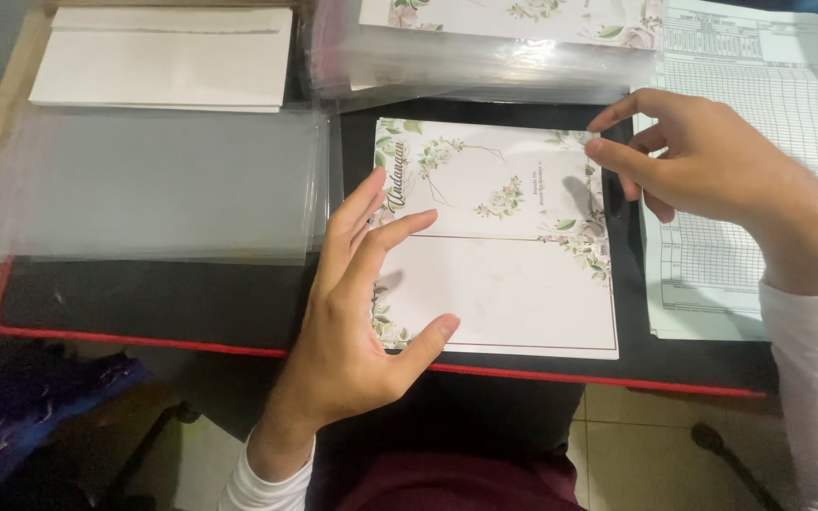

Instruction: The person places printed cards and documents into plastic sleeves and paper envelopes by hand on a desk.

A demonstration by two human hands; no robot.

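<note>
Head view, left hand (352, 312) spread on floral card (504, 255), right hand (712, 166) pinching its corner, clear sleeves (153, 185) beside.

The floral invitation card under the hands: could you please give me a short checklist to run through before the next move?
1. Floral invitation card lies flat on the black mat: ok.
2. Left hand steadies the card's left edge: ok, fingers rest on it.
3. Right hand has hold of the card's upper right corner: cannot tell; fingertips are at the corner, grip unclear.
4. Card free of a sleeve: cannot tell; glare near the top hints at clear film.
5. Stack of clear plastic sleeves lies left of the card: ok.
6. White envelopes stacked at the back left: ok.
</note>
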